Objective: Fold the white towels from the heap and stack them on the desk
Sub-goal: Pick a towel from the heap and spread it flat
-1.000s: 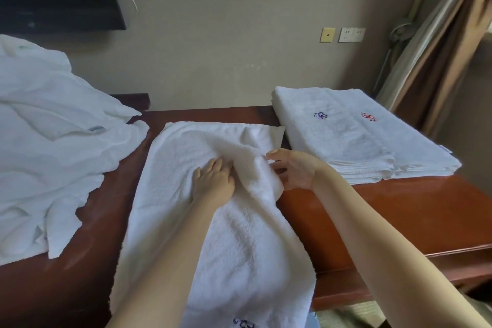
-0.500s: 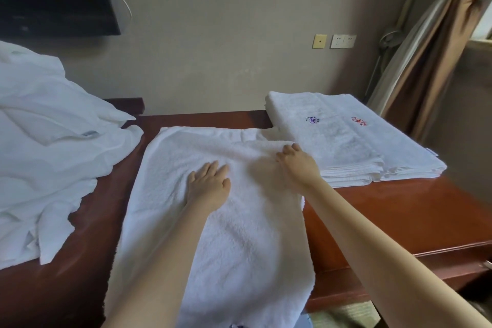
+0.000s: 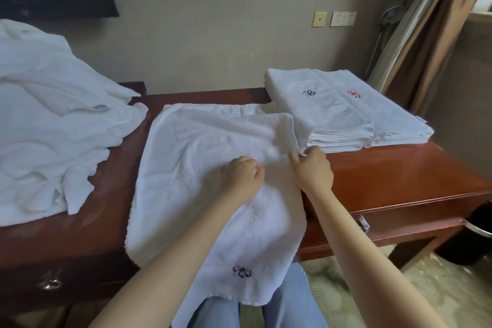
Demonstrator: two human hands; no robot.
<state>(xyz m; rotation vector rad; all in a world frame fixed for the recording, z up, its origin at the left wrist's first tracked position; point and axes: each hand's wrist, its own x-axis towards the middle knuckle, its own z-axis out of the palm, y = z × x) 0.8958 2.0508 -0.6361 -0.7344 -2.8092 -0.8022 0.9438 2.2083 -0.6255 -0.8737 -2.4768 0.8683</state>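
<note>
White terry towel (image 3: 202, 157) lay half-folded on the red-brown wooden desk (image 3: 399, 176), just left of the folded white towel stack (image 3: 340, 112). Left hand (image 3: 241, 176) bunched its middle in curled fingers; right hand (image 3: 312, 168) pinched its edge nearest the stack. Fold appeared in progress; next, the hanging end needed lifting squarely onto the desk.

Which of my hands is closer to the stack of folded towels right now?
Right. The right hand pinches the spread towel's edge at the stack's near corner; the left hand sits farther left, mid-towel.
</note>
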